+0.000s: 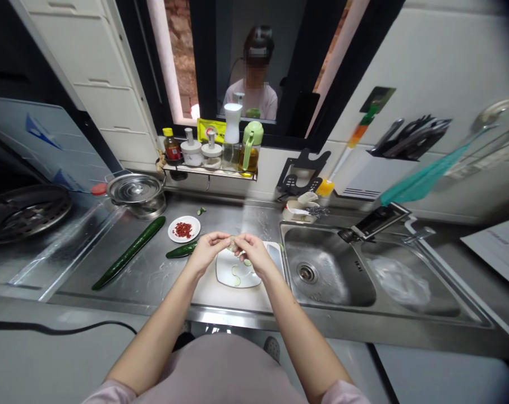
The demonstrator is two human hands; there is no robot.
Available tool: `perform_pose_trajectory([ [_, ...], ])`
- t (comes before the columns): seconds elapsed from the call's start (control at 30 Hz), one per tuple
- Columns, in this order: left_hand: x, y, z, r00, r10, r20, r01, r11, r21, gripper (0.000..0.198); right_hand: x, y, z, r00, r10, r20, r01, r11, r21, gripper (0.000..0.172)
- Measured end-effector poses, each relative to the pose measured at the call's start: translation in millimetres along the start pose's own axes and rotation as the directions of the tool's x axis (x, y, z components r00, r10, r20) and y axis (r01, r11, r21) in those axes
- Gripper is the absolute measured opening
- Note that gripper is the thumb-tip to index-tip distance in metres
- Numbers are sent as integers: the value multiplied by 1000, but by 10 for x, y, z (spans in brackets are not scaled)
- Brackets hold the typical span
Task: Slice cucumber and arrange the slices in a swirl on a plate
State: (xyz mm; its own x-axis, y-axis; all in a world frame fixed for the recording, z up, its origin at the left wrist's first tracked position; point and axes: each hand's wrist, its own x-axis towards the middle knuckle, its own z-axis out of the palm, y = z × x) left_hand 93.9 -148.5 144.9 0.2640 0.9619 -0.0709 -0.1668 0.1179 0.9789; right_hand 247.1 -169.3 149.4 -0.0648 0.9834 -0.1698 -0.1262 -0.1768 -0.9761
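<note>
Over a white squarish plate (224, 275), my left hand (212, 247) and my right hand (251, 251) meet fingertip to fingertip. Both pinch a thin, pale green cucumber slice (232, 243), partly covered by the fingers. On the plate below lie a few curved cucumber slices (236, 275). A cut piece of dark green cucumber (179, 251) lies just left of my left hand, its right end hidden behind that hand. Farther left, a long whole cucumber (130, 255) rests on the steel counter.
A small white plate (172, 235) holds chopped red pieces. Behind it are a lidded pot (147, 207) and a rack with seasoning jars (191, 152) and an oil bottle (252, 146). To the right is a double sink (330, 297) with a faucet (376, 221). A stove burner (27, 213) stands far left.
</note>
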Motion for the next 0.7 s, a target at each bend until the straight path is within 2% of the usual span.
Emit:
perform_pose_trajectory([
  [0.3,-22,7,-20,999,50,-21,-49,996,71,33,-14,-8,27,1000,-12,-10,12,1000,-27,26],
  [0.47,-35,-5,-28,998,61,1,-61,991,118,31,-48,-52,48,999,38,15,-38,999,-25,27],
  [0.57,-60,-10,-35,991,130,32,-134,965,224,29,-51,-55,59,996,84,19,-84,996,-13,25],
  [0.7,-92,-6,-54,963,261,67,-264,867,423,25,-49,-43,62,989,144,37,-146,988,40,22],
])
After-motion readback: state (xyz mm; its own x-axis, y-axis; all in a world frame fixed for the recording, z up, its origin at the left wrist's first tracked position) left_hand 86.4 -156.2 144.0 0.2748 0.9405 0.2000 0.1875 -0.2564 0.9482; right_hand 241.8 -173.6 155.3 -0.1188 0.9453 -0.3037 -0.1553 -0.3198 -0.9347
